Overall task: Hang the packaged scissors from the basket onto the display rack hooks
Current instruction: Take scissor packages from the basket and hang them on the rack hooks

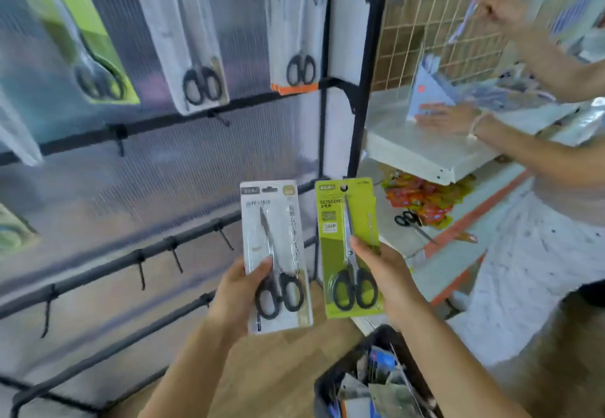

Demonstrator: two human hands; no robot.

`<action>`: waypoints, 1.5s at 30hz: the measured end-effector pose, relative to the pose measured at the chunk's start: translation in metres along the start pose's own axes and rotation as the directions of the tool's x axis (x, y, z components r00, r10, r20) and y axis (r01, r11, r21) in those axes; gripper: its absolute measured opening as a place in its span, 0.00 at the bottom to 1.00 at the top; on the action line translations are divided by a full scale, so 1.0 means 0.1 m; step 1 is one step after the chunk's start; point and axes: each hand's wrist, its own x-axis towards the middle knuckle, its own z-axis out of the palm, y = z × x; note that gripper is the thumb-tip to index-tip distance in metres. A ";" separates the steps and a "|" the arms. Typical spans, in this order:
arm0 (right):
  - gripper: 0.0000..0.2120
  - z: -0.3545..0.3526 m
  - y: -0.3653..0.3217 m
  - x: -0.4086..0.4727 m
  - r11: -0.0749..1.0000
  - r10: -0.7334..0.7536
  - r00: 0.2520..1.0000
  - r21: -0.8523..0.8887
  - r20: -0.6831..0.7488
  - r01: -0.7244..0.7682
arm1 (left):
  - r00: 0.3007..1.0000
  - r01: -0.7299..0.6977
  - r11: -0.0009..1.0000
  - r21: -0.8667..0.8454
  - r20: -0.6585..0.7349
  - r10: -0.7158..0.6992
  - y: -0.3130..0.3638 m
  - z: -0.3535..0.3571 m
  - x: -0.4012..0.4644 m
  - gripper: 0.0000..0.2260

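My left hand (234,299) grips a white scissors pack (276,237) by its lower left edge, held upright. My right hand (386,275) holds a green scissors pack (347,240) by its right edge, also upright, beside the white one. Both packs hover in front of the black display rack (355,67). Several bare black hooks (176,258) stick out from the lower rails. Three scissors packs hang on the upper row: a green one (82,34), a white one (193,41) and an orange-edged one (294,27). The dark basket (357,381) with more packs sits at the bottom right.
Another person (556,214) stands at the right, both hands busy with goods on a white shelf (425,152) and a wire grid panel (425,31). Loose scissors (409,221) and colourful packets (422,198) lie on the lower shelf. The floor is wooden.
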 end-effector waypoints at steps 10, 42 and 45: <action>0.15 0.95 -1.16 -0.45 0.976 -0.215 0.958 0.065 0.190 0.207 | 0.971 -0.201 0.971 -0.129 -0.155 0.181 0.89 -0.70 -0.56 0.11; 0.12 2.25 -2.42 -0.41 0.903 -0.430 0.784 0.185 0.447 0.389 | 0.689 -0.509 0.854 -0.110 -0.646 0.328 1.53 -1.48 -1.18 0.11; 0.11 2.30 -2.39 -0.41 0.905 -0.423 0.785 0.179 0.452 0.385 | 0.677 -0.523 0.844 -0.119 -0.659 0.327 1.55 -1.54 -1.15 0.11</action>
